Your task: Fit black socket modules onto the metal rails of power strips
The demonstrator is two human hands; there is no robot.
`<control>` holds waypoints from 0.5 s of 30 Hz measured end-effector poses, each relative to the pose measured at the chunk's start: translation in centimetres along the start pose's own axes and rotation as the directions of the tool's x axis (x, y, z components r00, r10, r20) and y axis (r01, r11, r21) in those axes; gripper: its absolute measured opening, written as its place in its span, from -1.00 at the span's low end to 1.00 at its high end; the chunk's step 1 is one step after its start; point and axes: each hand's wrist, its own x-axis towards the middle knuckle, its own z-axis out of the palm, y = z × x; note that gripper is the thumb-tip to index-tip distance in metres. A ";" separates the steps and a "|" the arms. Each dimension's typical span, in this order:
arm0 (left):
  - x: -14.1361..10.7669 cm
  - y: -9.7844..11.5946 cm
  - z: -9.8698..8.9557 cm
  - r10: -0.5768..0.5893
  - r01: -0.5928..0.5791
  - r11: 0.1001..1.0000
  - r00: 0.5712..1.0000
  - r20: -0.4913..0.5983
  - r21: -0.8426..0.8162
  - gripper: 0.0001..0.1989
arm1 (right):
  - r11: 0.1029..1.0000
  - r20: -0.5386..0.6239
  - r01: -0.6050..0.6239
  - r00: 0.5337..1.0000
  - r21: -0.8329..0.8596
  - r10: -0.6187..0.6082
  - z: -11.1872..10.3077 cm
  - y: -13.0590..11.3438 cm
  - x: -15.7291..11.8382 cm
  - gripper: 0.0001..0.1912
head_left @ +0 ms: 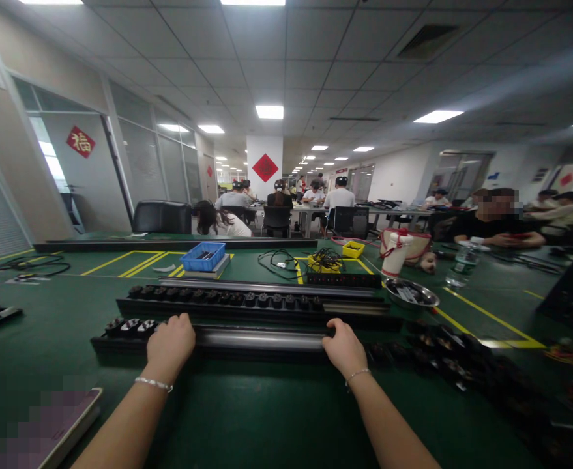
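Observation:
In the head view, a long black channel rail [261, 340] with a bare metal inside lies across the table before me. Black socket modules [130, 327], some with white marks, sit in its left end. My left hand [171, 345] is closed over the rail just right of these modules; what its fingers grip is hidden. At the rail's right part, my right hand [345, 350] is closed around a small black part [332, 331], mostly covered by the fingers. Behind lies a second black rail [261, 314], filled with a row of similar black modules except at its right end.
Loose black modules [442, 355] are heaped at the right. Farther back are a blue bin [203, 256], yellow bins, cables, a metal bowl [412, 293], a white tumbler [396, 255] and a water bottle [463, 262]. A purple notebook [56, 430] lies front left. Several people sit beyond.

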 end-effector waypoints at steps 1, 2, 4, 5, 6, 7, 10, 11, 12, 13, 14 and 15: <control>0.0 0.0 0.0 0.000 0.000 1.000 1.000 0.003 0.002 -0.67 | 1.000 0.000 -0.004 1.000 0.012 0.004 0.0 0.1 0.1 -0.66; 0.1 -0.1 0.1 -0.003 0.003 1.000 1.000 0.006 0.005 -0.68 | 1.000 0.000 -0.007 1.000 0.020 0.007 0.0 0.1 0.1 -0.66; 0.1 -0.1 0.1 -0.007 0.007 1.000 1.000 0.009 0.009 -0.68 | 1.000 -0.003 -0.006 1.000 0.031 0.006 -0.1 0.2 0.2 -0.65; 0.1 -0.1 0.1 -0.006 0.006 1.000 1.000 0.008 0.009 -0.69 | 0.999 -0.005 -0.003 1.000 0.037 0.003 -0.2 0.3 0.2 -0.64; 0.1 -0.1 0.1 -0.003 0.003 1.000 1.000 0.008 0.005 -0.69 | 0.999 -0.006 0.002 1.000 0.045 -0.001 -0.2 0.4 0.2 -0.64; 0.1 -0.1 0.2 -0.001 0.001 1.000 1.000 0.007 -0.001 -0.68 | 0.998 -0.006 0.006 1.000 0.056 -0.006 -0.2 0.4 0.3 -0.64; 0.1 -0.1 0.2 -0.004 0.004 1.000 1.000 0.010 -0.009 -0.68 | 0.996 -0.012 0.016 1.000 0.090 -0.015 -0.2 0.8 0.5 -0.65; 0.1 0.0 0.2 -0.007 0.007 1.000 1.000 0.011 -0.009 -0.68 | 0.995 -0.014 0.018 1.000 0.101 -0.017 -0.3 0.9 0.6 -0.65; 0.0 0.0 0.2 -0.010 0.010 1.000 1.000 0.012 -0.008 -0.69 | 0.994 -0.014 0.019 1.000 0.112 -0.018 -0.3 1.0 0.7 -0.66; 0.0 0.0 0.2 -0.011 0.011 1.000 1.000 0.011 -0.007 -0.69 | 0.992 -0.009 0.019 1.000 0.122 -0.018 -0.3 1.1 0.8 -0.66; 0.0 0.0 0.2 -0.010 0.010 1.000 1.000 0.010 -0.005 -0.69 | 0.991 -0.002 0.018 1.000 0.133 -0.018 -0.3 1.2 0.9 -0.67; -0.1 0.1 0.2 -0.010 0.010 1.000 1.000 0.008 0.000 -0.69 | 0.990 0.006 0.017 1.000 0.141 -0.018 -0.3 1.3 1.0 -0.68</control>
